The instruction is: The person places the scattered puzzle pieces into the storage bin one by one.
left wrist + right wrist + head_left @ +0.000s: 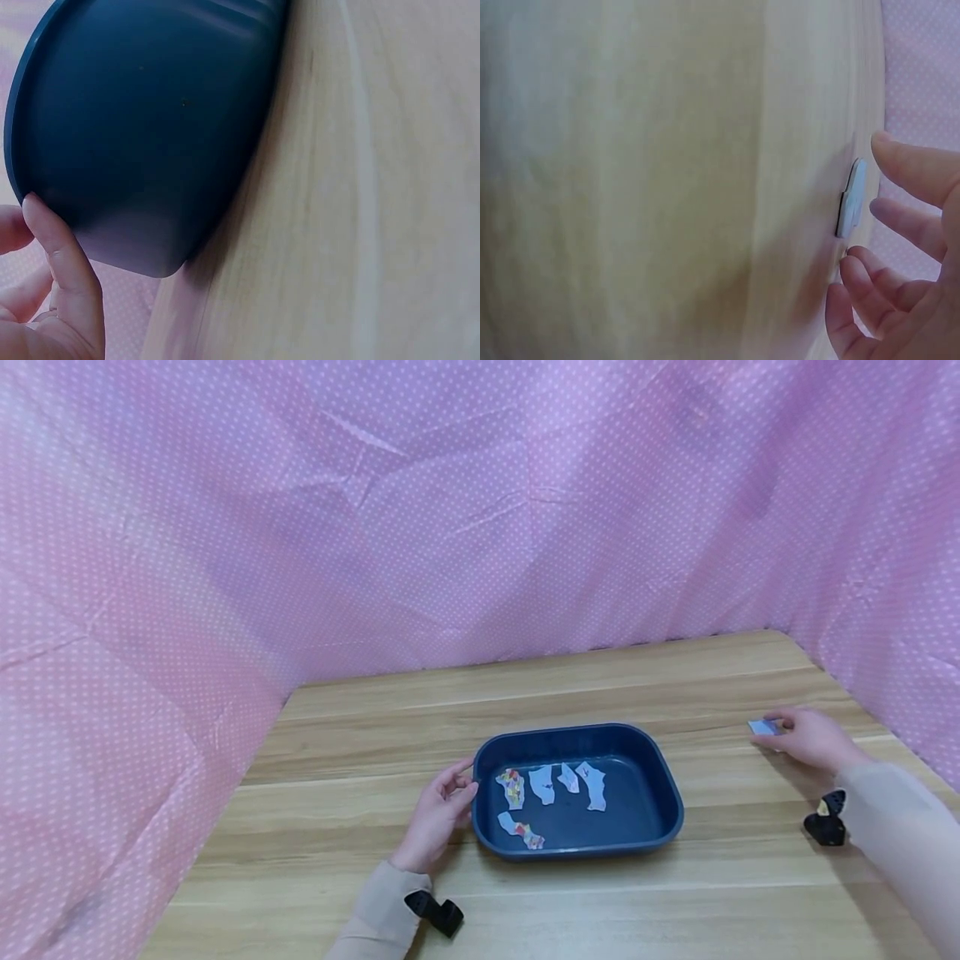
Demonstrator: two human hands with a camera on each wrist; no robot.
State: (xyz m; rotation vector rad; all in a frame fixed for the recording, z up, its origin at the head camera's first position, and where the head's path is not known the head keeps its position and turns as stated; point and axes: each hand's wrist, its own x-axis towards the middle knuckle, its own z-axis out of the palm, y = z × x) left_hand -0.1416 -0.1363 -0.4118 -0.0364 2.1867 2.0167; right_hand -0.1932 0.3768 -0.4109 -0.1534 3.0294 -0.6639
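A dark blue rectangular tray stands on the table with several torn-looking paper pieces in it, some pale and some with coloured patterns. My left hand pinches the tray's left rim between thumb and finger. In the left wrist view, the thumb lies against the tray's outer wall. Far to the right, my right hand is over a small flat pale-blue piece on the table. The right wrist view shows its thumb and fingers spread apart beside that thin, two-layered piece, without closing on it.
The wooden table has pink dotted cloth hanging along its back and sides. The right hand is close to the cloth on the right. A black wrist camera sits at the left wrist and another black camera at the right.
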